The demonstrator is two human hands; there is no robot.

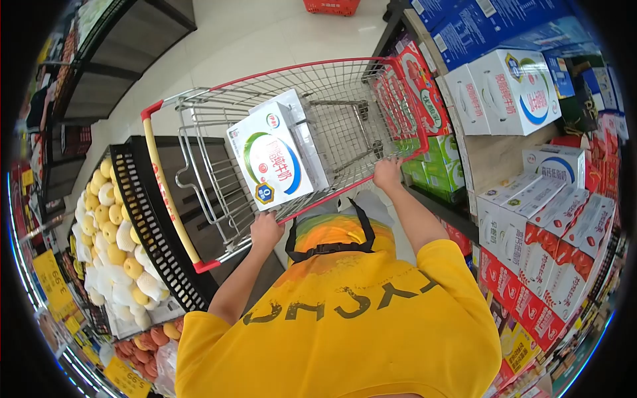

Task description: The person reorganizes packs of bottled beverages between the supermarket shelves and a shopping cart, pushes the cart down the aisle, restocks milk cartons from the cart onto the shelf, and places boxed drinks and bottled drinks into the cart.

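Observation:
A wire shopping cart (332,86) with red edging stands sideways in front of me. My left hand (267,229) is closed over its near top rail, close to the handle end. Farther right along that same rail, my right hand (387,174) is closed too, its fingers partly hidden behind the rail. In the cart's handle half sits a white milk box (272,152) with green and blue curves, close beside my left hand. The cart's yellow push handle (169,192) is at the left, with neither hand on it.
A fruit stand (109,225) with pale yellow fruit borders the left, behind a black slotted edge (152,219). Shelves of milk boxes (524,93) and red-and-white cartons (531,278) line the right. Beyond the cart, a red basket (332,6) is on the tiled floor (245,40).

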